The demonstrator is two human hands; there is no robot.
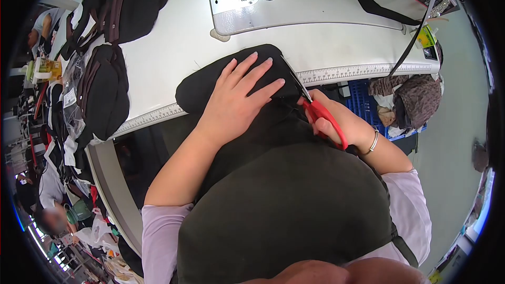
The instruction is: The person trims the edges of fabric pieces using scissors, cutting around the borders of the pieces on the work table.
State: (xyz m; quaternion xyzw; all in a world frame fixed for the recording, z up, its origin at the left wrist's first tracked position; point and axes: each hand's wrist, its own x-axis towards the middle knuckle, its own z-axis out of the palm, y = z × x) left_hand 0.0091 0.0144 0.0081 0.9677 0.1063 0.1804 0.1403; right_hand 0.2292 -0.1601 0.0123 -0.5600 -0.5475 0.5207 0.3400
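Observation:
A black fabric piece [202,85] with a rounded outline lies over the front edge of the white table. My left hand [238,94] rests flat on it, fingers spread. In my right hand [336,118] is a pair of scissors with red handles [327,118]. Their blades [298,80] point up and left along the right edge of the black fabric. Whether the blades are parted or closed is hard to make out. The fabric's lower part merges with the dark apron [284,194], so its near edge cannot be told.
A sewing machine [236,8] stands at the table's back. Measuring tape [342,73] runs along the front edge. Stacks of dark fabric pieces [108,87] lie at left. A blue crate [360,102] with crumpled cloth [418,100] sits right. Other people [50,189] are at far left.

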